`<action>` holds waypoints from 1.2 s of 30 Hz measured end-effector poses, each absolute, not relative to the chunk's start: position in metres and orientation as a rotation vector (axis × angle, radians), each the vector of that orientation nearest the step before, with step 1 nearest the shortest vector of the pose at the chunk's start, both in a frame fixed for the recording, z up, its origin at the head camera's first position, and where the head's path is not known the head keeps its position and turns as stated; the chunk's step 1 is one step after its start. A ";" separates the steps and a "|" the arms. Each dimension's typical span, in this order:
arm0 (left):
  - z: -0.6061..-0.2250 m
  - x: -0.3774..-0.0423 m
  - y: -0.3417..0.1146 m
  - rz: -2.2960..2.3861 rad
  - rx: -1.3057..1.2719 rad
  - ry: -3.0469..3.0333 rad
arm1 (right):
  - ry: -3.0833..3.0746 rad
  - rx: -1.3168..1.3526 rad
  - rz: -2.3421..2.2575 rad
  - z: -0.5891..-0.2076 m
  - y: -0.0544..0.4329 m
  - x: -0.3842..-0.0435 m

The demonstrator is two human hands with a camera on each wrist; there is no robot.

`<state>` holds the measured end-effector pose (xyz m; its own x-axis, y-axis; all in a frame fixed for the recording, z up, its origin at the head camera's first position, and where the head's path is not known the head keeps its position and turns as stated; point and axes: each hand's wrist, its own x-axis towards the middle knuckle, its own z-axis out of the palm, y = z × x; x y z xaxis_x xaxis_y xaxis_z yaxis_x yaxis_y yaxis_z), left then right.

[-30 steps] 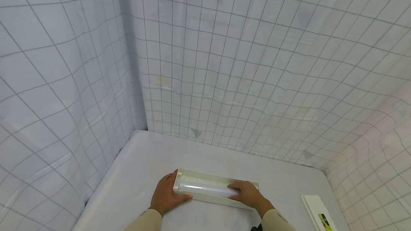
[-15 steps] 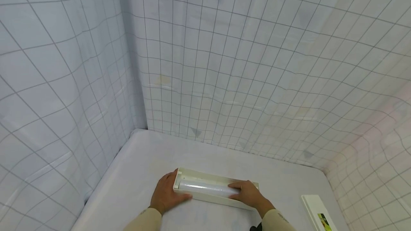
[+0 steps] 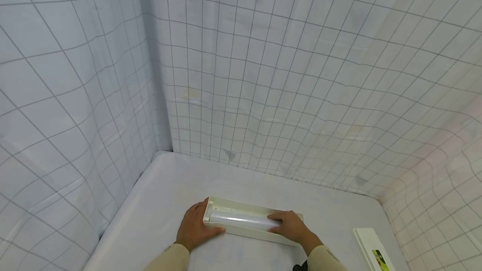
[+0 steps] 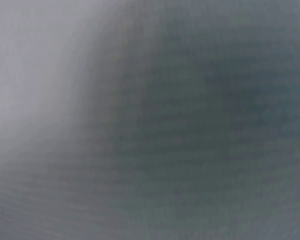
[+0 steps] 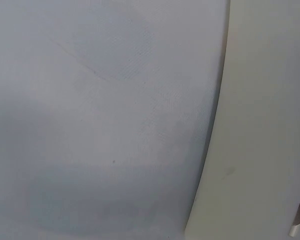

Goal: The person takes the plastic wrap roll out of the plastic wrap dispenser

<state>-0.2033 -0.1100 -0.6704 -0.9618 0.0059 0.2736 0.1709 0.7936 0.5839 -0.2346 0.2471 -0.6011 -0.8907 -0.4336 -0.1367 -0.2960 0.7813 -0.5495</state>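
Observation:
A long cream box (image 3: 248,232) with an open top lies on the white table in the head view. Inside it is a shiny clear roll, like plastic wrap (image 3: 239,219). My left hand (image 3: 196,227) grips the box's left end, thumb along the near side. Near the right end, my right hand (image 3: 291,227) reaches into the box, its thumb and fingers around the roll; the roll's right end is hidden beneath it. The right wrist view shows the box's pale outer wall (image 5: 255,125). Only a dark blur appears in the left wrist view.
A cream flat lid-like piece (image 3: 370,244) with a green and yellow label lies at the right. A small black object (image 3: 300,267) shows beside my right sleeve. Grid-patterned white sheets (image 3: 263,74) hang around the table (image 3: 180,175).

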 end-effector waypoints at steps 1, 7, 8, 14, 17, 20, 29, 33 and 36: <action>-0.670 -0.203 -0.110 -0.924 -0.137 -2.725 | 2.716 -0.562 -0.783 -0.600 0.247 -0.234; -0.668 -0.204 -0.109 -0.940 -0.134 -2.729 | 2.719 -0.535 -0.802 -0.591 0.245 -0.230; -0.668 -0.203 -0.109 -0.944 -0.134 -2.732 | 2.724 -0.535 -0.799 -0.591 0.246 -0.230; -0.669 -0.204 -0.109 -0.945 -0.143 -2.728 | 2.728 -0.507 -0.806 -0.589 0.247 -0.229; -0.669 -0.204 -0.109 -0.945 -0.144 -2.722 | 2.725 -0.496 -0.820 -0.587 0.248 -0.229; -0.669 -0.204 -0.109 -0.948 -0.145 -2.722 | 2.729 -0.476 -0.821 -0.585 0.249 -0.228; -0.666 -0.204 -0.110 -0.957 -0.150 -2.746 | 2.737 -0.471 -0.830 -0.576 0.251 -0.225; -0.665 -0.204 -0.110 -0.958 -0.149 -2.756 | 2.736 -0.453 -0.848 -0.569 0.253 -0.223; -0.665 -0.204 -0.111 -0.949 -0.147 -2.758 | 2.735 -0.432 -0.855 -0.564 0.255 -0.222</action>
